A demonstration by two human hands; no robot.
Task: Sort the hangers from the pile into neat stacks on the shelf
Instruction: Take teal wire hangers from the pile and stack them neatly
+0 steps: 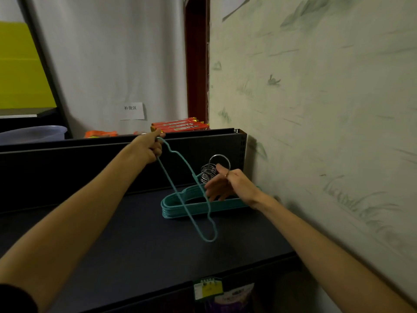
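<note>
Head view, one moment at the dark shelf (140, 240).

Left hand (150, 147): raised in front of the shelf's back panel (90, 168), fingers curled round one end of a teal hanger (187, 190). That hanger hangs tilted, its upper end in the fist near the panel's top edge, its lower rounded end low over the shelf, near the middle (whether it touches the surface cannot be told). It crosses in front of the hanger stack (180, 207).

Right hand (228, 185): thumb and forefinger pinch the metal hook (220, 162), a silver ring at the right rear of the shelf; the other fingers spread loosely downward over the stack.

Stack: several teal hangers lying flat, one on another, at the shelf's rear right corner, beside the wall (316, 109). Their coiled silver hooks (207, 173) bunch up against the back panel, just left of the pinched one.

Behind the panel's top edge: orange-red boxes (180, 125), a paper label (132, 111) on the white sheet (text too small to trust), a translucent tub (33, 134) at far left.
</note>
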